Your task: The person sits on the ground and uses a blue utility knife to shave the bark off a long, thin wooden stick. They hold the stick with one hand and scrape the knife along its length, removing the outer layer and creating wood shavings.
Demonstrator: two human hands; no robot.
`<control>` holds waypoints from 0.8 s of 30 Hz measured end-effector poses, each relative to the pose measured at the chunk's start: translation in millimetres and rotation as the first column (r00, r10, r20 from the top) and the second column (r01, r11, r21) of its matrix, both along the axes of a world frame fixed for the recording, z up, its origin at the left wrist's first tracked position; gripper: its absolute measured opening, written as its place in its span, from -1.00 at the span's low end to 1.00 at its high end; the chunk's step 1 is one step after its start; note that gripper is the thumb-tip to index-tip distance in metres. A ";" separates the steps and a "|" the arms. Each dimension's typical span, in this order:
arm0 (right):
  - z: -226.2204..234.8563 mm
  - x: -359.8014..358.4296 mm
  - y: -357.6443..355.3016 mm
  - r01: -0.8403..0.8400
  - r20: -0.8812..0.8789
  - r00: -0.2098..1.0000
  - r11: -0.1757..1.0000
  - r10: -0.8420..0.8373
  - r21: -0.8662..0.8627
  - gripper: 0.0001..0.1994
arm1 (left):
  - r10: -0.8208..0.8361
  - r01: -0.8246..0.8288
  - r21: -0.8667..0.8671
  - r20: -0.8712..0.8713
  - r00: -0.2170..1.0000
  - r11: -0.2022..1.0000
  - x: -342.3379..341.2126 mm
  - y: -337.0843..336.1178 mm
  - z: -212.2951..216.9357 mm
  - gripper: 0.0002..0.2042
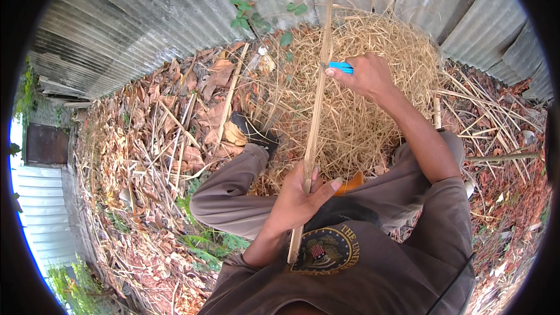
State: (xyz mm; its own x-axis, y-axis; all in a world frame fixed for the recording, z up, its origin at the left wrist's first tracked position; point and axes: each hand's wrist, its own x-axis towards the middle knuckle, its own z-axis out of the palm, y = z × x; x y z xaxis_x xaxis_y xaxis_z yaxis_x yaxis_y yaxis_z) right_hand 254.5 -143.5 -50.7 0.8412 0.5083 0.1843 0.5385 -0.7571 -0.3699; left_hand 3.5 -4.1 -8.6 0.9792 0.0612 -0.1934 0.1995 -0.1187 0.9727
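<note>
A long, pale wooden strip, like split bamboo, [317,116] runs from my lap up toward the metal fence. My left hand [296,199] is closed round its lower part, close to my shirt, with the thumb pointing right. Higher up, my right hand [368,74] grips a small blue-handled tool [340,67], which touches the strip's right side. Its blade or working edge is too small to make out. Below my right hand lies a heap of thin, curly straw-coloured shavings [379,122], between my bent legs and the fence.
Corrugated metal sheets [146,29] stand along the far side. Dry brown leaves [154,122] and loose sticks cover the ground at left. Several thin strips [496,114] lie at right. Something orange [352,183] shows by my lap. A green vine [242,9] hangs by the fence.
</note>
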 end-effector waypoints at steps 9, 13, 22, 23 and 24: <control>2.8 -32.9 0.9 -0.166 0.087 0.983 0.985 0.162 0.048 -0.22 | -0.033 0.026 -0.055 -0.135 0.990 0.998 -12.2 15.1 10.6 -0.64; -5.7 -20.1 -6.0 -0.157 0.169 0.975 0.984 0.142 0.080 -0.20 | -0.065 0.050 -0.122 -0.122 0.990 0.991 -22.1 13.9 7.2 -0.61; -12.0 22.8 -19.2 -0.079 0.193 0.979 0.993 0.061 0.086 -0.20 | -0.149 0.146 -0.032 -0.119 0.982 0.989 -36.3 14.5 20.3 -0.59; -10.1 24.6 -19.5 -0.080 0.205 0.977 0.992 0.060 0.093 -0.20 | -0.154 0.148 -0.063 -0.107 0.982 0.987 -40.8 14.4 16.6 -0.59; -7.4 26.0 -19.8 -0.082 0.216 0.975 0.992 0.059 0.099 -0.20 | -0.159 0.150 -0.094 -0.094 0.983 0.984 -43.0 14.4 14.7 -0.59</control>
State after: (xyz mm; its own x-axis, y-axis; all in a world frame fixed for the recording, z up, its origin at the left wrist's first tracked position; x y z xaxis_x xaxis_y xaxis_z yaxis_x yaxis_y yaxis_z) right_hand 280.5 -163.3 -58.1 0.7400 0.5324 0.4110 0.6637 -0.6772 -0.3176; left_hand -39.4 10.3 6.1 0.9507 -0.1104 -0.2896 0.2829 -0.0726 0.9564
